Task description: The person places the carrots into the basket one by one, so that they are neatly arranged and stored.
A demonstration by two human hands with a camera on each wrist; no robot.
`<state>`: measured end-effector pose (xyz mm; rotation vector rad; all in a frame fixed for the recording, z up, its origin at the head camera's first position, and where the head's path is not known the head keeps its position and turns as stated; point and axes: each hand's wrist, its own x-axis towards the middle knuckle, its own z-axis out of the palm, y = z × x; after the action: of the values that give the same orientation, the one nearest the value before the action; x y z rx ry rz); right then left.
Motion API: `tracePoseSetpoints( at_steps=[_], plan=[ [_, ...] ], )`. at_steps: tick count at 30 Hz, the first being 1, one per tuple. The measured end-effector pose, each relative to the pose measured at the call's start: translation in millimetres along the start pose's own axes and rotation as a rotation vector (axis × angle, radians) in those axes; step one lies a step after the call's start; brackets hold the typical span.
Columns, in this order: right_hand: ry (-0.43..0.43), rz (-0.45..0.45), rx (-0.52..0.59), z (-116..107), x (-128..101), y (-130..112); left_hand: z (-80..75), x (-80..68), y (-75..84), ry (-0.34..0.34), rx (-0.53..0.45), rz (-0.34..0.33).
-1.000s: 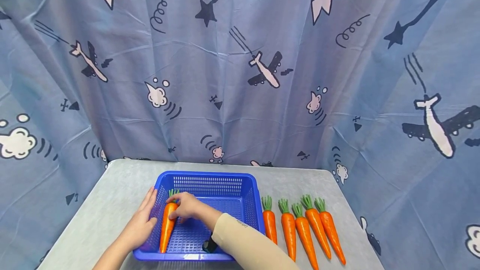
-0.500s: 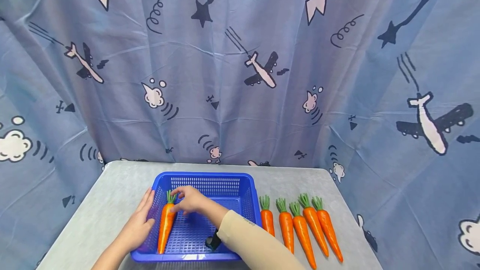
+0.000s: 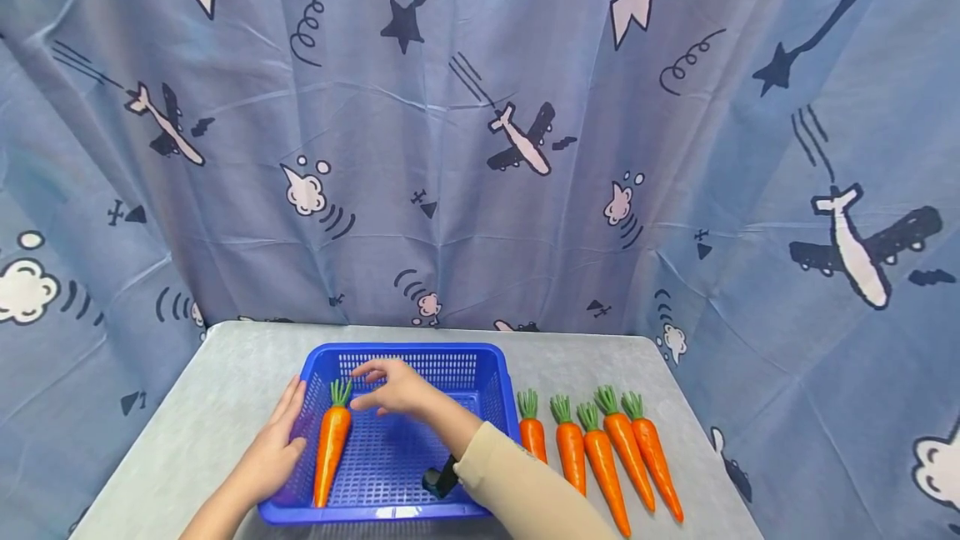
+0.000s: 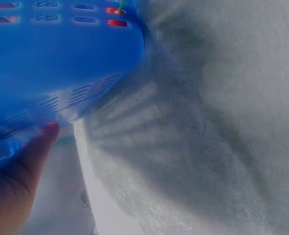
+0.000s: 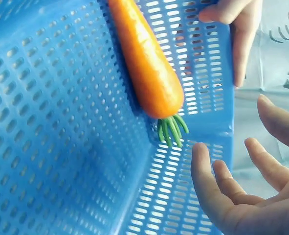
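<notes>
While one carrot (image 3: 331, 452) lies alone along the left side of the blue basket (image 3: 420, 354), leafy top toward the far wall, right hand (image 3: 395, 387) hovering just above the basket floor, fingers spread and relaxed, gripping nothing. Left hand (image 3: 275, 455) pressed flat against the outside of the basket's left wall, fingers straight. Five more carrots (image 3: 596, 454) lined up side by side on the grey table (image 3: 225, 373) just right of the basket, six counted in all.
</notes>
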<state>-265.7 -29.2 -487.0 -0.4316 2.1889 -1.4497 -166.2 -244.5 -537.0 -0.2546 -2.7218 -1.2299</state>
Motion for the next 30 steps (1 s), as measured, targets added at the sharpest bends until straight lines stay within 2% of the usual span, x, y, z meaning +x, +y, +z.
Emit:
tracePoseSetpoints(
  at_steps=[10,19,30],
  plan=[
    [0.007,-0.058,0.071,-23,-18,-5,2.6,-0.1,-0.2,0.034,0.007,0.07],
    [0.078,-0.103,0.043,-54,-40,-10,1.2,1.8,3.3,-0.044,0.021,-0.034],
    [0.163,-0.163,0.082,-90,-67,-1,-1.0,3.0,7.1,-0.08,0.033,-0.07]
  ],
)
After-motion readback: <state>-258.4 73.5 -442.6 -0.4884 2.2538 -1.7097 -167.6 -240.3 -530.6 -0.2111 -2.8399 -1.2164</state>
